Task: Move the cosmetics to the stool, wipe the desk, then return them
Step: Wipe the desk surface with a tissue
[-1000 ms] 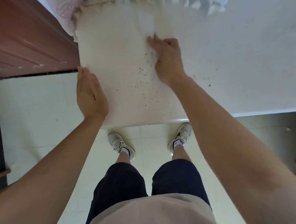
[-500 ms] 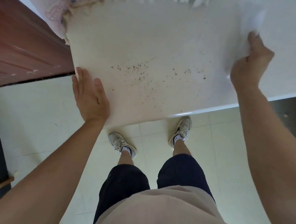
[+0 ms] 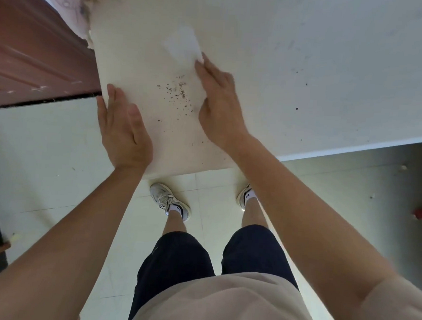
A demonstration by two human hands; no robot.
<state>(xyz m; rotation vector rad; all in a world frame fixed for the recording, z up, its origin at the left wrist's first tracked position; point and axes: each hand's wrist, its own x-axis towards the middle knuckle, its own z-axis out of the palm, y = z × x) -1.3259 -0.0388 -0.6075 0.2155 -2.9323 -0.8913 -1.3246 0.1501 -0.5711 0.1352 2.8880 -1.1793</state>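
1. Step in hand, as I judge it: the wipe. No cosmetics show on the desk (image 3: 310,54), so the move to the stool looks done; neither stool nor cosmetics are in view, so I cannot say where they sit.
2. Right hand (image 3: 218,103): fingers extended and nearly flat on the desktop, fingertips pressing the near edge of a white tissue (image 3: 183,45). It pins the tissue against the surface, not a closed grasp; the thumb angles down toward the near edge.
3. Left hand (image 3: 123,129): open, flat, fingers together, lying along the desk's left edge close to the front corner. It holds nothing. Looks like a catch position or a brace; cannot tell which.
4. Dark crumbs (image 3: 178,93) lie in a loose cluster between the two hands, just left of the right hand. More stray specks sit well apart toward the right side of the desk.
5. Left of the desk is a reddish-brown panel (image 3: 34,50); below are the tiled floor (image 3: 45,144) and the person's shoes.
6. Next move calls for: dragging the tissue toward the left hand, through the crumb cluster, with even pressure so the specks gather and don't scatter.
7. Risk: crumbs spilling over the front edge onto the floor.
8. Left to do: the right-side specks, then returning the cosmetics.
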